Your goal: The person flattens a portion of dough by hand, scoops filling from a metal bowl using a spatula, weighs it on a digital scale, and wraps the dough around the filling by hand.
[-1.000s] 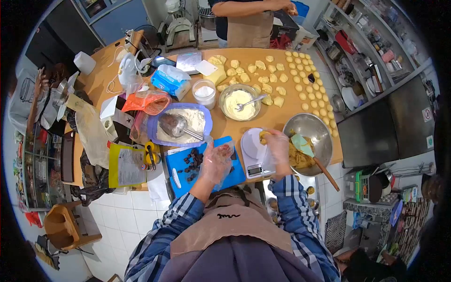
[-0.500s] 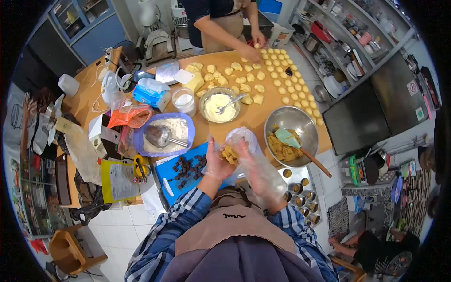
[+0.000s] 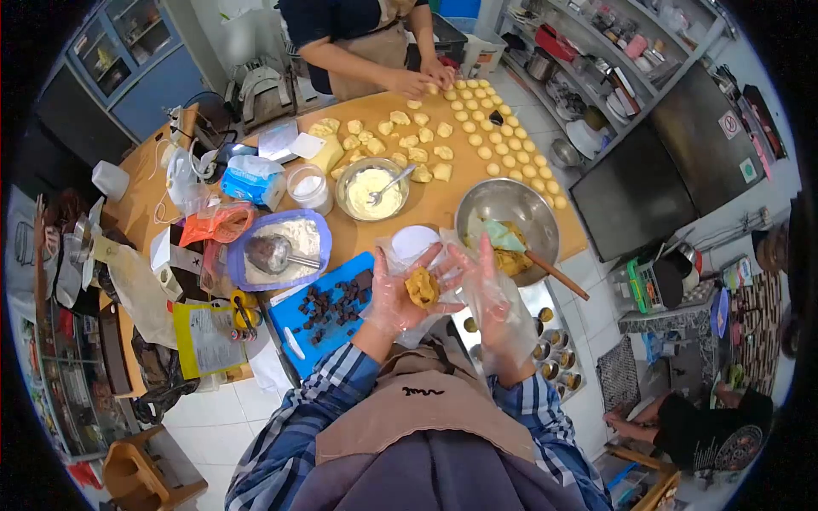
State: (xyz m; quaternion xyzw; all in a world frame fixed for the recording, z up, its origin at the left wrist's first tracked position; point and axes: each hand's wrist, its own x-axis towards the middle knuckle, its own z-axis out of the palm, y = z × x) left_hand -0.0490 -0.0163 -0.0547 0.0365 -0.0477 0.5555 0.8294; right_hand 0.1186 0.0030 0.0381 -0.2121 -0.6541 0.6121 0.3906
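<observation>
A lump of yellow-brown dough (image 3: 422, 288) rests on the palm and fingers of my left hand (image 3: 394, 294), which is spread open in a clear plastic glove. Close on its right, my right hand (image 3: 490, 298) is gloved too, fingers apart and holding nothing. Below and left of my left hand lies a blue board (image 3: 304, 356) with dark chocolate pieces (image 3: 334, 304). Behind both hands sits a white scale (image 3: 414, 242), partly hidden. A metal bowl (image 3: 545, 213) holds more of the dough, with a wooden-handled spatula (image 3: 556, 275) leaning in it.
Dough pieces (image 3: 443, 152) and rows of dough balls (image 3: 509, 160) cover the far side. A co-worker's hands (image 3: 423, 79) are there. A tray of small tins (image 3: 546, 328) is at lower right; a cream bowl (image 3: 375, 189) and flour tub (image 3: 281, 247) stand behind the board.
The dough, first in my right hand and then between both hands, now lies on my left. My hands have opened. The view has shifted right, and the co-worker's hands have come down to the dough balls.
</observation>
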